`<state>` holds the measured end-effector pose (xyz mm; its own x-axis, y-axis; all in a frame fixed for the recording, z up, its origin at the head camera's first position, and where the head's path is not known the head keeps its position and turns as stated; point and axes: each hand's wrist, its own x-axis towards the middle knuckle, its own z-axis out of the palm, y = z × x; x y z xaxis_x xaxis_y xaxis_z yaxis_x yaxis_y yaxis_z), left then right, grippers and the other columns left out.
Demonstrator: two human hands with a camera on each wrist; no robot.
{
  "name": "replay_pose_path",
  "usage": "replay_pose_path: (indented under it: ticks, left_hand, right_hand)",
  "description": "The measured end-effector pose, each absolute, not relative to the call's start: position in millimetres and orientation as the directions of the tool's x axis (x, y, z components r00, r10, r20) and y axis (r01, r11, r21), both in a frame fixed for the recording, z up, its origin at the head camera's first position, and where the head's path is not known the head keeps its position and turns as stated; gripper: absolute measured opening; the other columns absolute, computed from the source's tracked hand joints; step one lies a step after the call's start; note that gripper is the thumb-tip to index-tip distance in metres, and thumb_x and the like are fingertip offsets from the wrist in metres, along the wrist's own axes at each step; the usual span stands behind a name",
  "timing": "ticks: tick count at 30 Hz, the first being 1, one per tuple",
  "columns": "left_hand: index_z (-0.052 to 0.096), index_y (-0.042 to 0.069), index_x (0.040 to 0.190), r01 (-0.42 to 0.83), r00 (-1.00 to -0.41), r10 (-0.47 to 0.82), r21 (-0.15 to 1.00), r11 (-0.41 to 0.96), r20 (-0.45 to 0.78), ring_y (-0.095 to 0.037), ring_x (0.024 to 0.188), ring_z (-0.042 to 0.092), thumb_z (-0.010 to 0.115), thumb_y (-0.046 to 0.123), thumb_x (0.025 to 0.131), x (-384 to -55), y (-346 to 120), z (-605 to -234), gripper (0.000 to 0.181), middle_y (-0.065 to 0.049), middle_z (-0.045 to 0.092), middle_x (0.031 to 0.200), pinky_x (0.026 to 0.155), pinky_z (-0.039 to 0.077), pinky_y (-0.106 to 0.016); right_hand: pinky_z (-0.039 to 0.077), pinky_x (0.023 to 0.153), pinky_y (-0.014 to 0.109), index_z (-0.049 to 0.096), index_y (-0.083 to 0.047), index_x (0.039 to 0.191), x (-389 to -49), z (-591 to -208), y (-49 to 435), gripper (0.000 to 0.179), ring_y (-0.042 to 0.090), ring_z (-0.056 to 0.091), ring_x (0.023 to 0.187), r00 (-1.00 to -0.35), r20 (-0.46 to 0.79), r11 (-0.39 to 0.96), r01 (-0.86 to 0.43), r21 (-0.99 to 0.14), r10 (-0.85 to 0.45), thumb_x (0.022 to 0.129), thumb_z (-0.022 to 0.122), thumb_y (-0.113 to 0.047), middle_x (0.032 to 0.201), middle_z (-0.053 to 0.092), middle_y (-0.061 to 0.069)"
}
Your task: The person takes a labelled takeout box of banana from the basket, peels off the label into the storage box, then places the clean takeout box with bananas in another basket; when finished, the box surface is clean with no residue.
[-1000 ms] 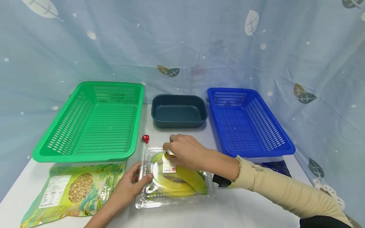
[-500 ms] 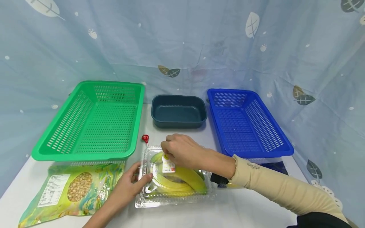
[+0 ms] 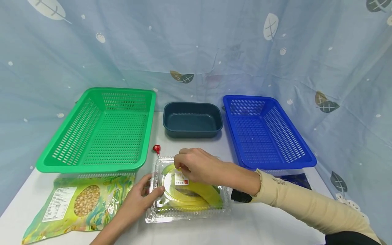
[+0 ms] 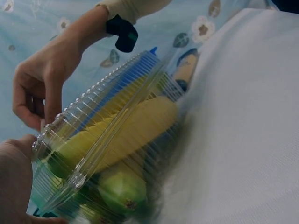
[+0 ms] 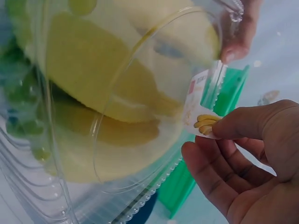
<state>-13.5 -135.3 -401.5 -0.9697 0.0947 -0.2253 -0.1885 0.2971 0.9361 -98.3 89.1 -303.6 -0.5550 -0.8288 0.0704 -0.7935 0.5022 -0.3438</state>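
Note:
A clear plastic clamshell box (image 3: 183,217) with bananas (image 3: 209,197) inside lies on the white table. My left hand (image 3: 141,196) grips its left side, thumb on the lid's edge. Over the lid, my right hand (image 3: 200,166) pinches a white label (image 3: 181,179) between thumb and fingers. In the right wrist view, the label (image 5: 196,105) has a banana picture at the pinched corner, and that end stands off the lid. Green produce (image 5: 23,107) also shows through the plastic. In the left wrist view the box (image 4: 117,121) appears from its side, closed.
A green basket (image 3: 92,169) stands at left, a dark teal bin (image 3: 193,133) at the back, a blue basket (image 3: 275,165) at right. A bag of beans (image 3: 67,211) lies at left, a red lollipop (image 3: 157,149) behind the box. A dark blue packet (image 3: 297,180) is partly hidden by the right arm.
My right hand has moved slightly down and right, covering more of the label's upper part. My left hand and the box have stayed in place.

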Motion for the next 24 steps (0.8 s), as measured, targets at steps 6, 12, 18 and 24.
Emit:
replay_pose_path:
  ticks: [6, 12, 18, 24]
  left_hand:
    - [0.04, 0.006, 0.15, -0.198, -0.968, 0.091, 0.935, 0.295, -0.234, -0.018, 0.088, 0.064, 0.071, 0.035, 0.093, -13, -135, -401, 0.071, -0.018, 0.059, 0.128, 0.064, 0.056, -0.033]
    - [0.041, 0.007, 0.15, -0.197, -0.968, 0.093, 0.936, 0.291, -0.233, -0.018, 0.09, 0.065, 0.071, 0.036, 0.092, -13, -135, -399, 0.071, -0.018, 0.059, 0.129, 0.065, 0.056, -0.034]
    - [0.041, 0.006, 0.149, -0.192, -0.969, 0.096, 0.937, 0.293, -0.228, -0.019, 0.092, 0.065, 0.07, 0.035, 0.093, -13, -135, -399, 0.07, -0.018, 0.059, 0.129, 0.066, 0.057, -0.034]
    - [0.04, 0.004, 0.15, -0.185, -0.97, 0.098, 0.938, 0.294, -0.222, -0.04, 0.115, 0.061, 0.068, 0.036, 0.095, -10, -137, -401, 0.069, -0.03, 0.051, 0.138, 0.076, 0.059, -0.039]
  right_hand:
    - [0.047, 0.065, 0.011, 0.07, -0.01, 0.092, -92, -299, 95, 0.014, 0.006, 0.055, 0.071, -0.522, 0.138, 0.438, -0.81, -0.391, -0.842, 0.089, 0.067, 0.004, 0.086, 0.063, -0.003]
    - [0.047, 0.065, 0.009, 0.07, -0.01, 0.092, -86, -292, 100, 0.014, 0.005, 0.055, 0.071, -0.498, 0.2, 0.388, -0.823, -0.415, -0.844, 0.089, 0.068, 0.003, 0.086, 0.063, -0.003]
    - [0.047, 0.064, 0.009, 0.07, -0.009, 0.092, -78, -282, 107, 0.014, 0.006, 0.056, 0.07, -0.479, 0.248, 0.353, -0.837, -0.419, -0.842, 0.088, 0.069, 0.004, 0.087, 0.063, -0.004]
    - [0.047, 0.066, 0.009, 0.069, -0.01, 0.092, -66, -275, 121, 0.014, 0.002, 0.056, 0.074, -0.482, 0.298, 0.338, -0.84, -0.424, -0.824, 0.089, 0.07, 0.004, 0.089, 0.063, -0.005]
